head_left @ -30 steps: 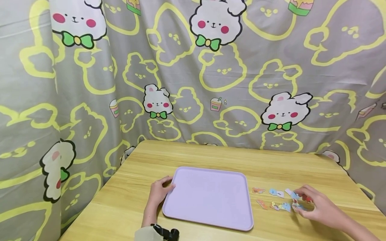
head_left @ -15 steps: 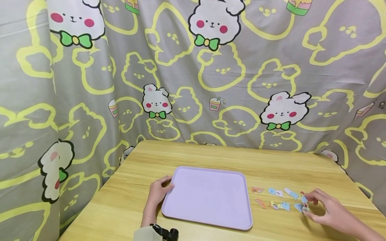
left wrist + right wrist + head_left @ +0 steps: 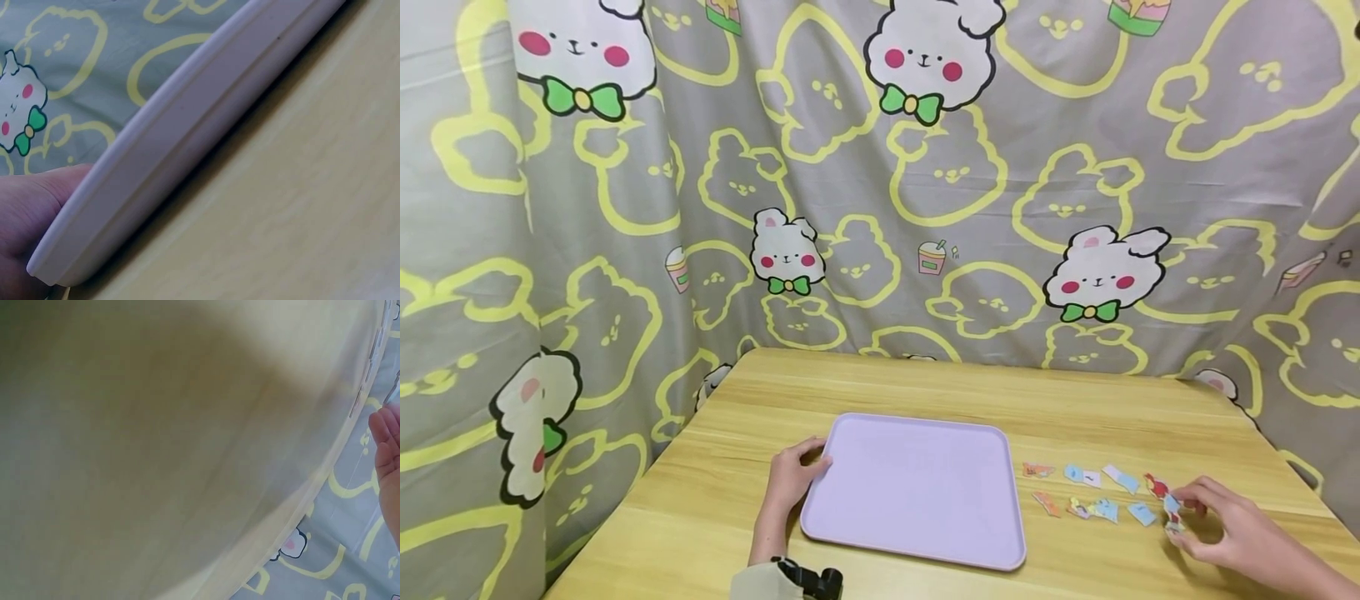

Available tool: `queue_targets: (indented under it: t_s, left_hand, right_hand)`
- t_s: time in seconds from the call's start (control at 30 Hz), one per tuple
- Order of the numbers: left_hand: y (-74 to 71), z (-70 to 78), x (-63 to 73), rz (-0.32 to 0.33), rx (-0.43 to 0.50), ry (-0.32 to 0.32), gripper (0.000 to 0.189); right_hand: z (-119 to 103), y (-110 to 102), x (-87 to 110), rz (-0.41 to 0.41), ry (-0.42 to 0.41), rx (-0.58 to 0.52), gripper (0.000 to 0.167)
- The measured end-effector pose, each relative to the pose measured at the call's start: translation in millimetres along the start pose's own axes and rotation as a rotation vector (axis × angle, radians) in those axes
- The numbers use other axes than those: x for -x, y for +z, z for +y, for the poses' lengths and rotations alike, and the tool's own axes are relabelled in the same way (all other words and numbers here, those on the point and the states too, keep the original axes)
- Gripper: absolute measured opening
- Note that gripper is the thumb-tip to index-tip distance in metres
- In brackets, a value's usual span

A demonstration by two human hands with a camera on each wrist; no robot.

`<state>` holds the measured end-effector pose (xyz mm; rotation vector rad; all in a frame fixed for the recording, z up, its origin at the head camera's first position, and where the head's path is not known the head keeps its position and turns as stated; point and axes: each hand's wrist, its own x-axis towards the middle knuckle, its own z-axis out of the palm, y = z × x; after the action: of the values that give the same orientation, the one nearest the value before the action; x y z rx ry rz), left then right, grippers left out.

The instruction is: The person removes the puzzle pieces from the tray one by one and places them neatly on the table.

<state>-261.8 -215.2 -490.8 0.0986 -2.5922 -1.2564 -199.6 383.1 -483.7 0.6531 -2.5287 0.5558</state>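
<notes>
A lilac rectangular tray (image 3: 917, 492) lies on the table. My left hand (image 3: 793, 477) grips its left edge at the rim; in the left wrist view the tray's side wall (image 3: 169, 131) hides part of that hand (image 3: 31, 215). Right of the tray, my right hand (image 3: 1221, 525) pinches a small light-blue and red jigsaw-like paper piece (image 3: 1172, 505) between thumb and fingers, tilted up close over the table. Just left of it lies a red piece (image 3: 1156, 486), with a light-blue piece (image 3: 1142, 513) nearby. The right wrist view shows the right hand (image 3: 390, 450) only at its edge.
Two orange pieces (image 3: 1038, 471) lie nearest the tray. Between them and my right hand are a blue-and-white pair (image 3: 1082, 475), a white-and-blue piece (image 3: 1120, 478) and yellow-and-blue pieces (image 3: 1093, 509). Behind the wooden table (image 3: 970, 383) hangs a rabbit-patterned curtain (image 3: 865, 167).
My right hand has moved rightward with the pinched piece, uncovering the red, light-blue and white-and-blue pieces. My left hand keeps its grip on the tray.
</notes>
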Motion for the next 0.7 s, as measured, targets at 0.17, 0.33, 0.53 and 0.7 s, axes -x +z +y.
queue_targets:
  t_s: [0.17, 0.33, 0.53, 0.7]
  left_hand:
    - [1.1, 0.2, 0.7, -0.002, -0.004, 0.0, 0.033]
    - [0.8, 1.4, 1.3, -0.001, -0.001, -0.001, 0.033]
    - [-0.1, 1.7, 0.8, -0.007, 0.006, -0.004, 0.034]
    - [-1.5, 1.1, 1.0, -0.013, -0.004, 0.003, 0.034]
  right_hand:
    - [2.8, 0.9, 1.3, -0.024, -0.042, 0.009, 0.042]
    - [7.9, 0.5, 1.9, -0.073, -0.072, 0.018, 0.04]
    - [11.5, 1.0, 0.9, -0.094, -0.089, 0.068, 0.043]
    - [12.1, 2.1, 1.4, -0.123, -0.093, 0.079, 0.044]
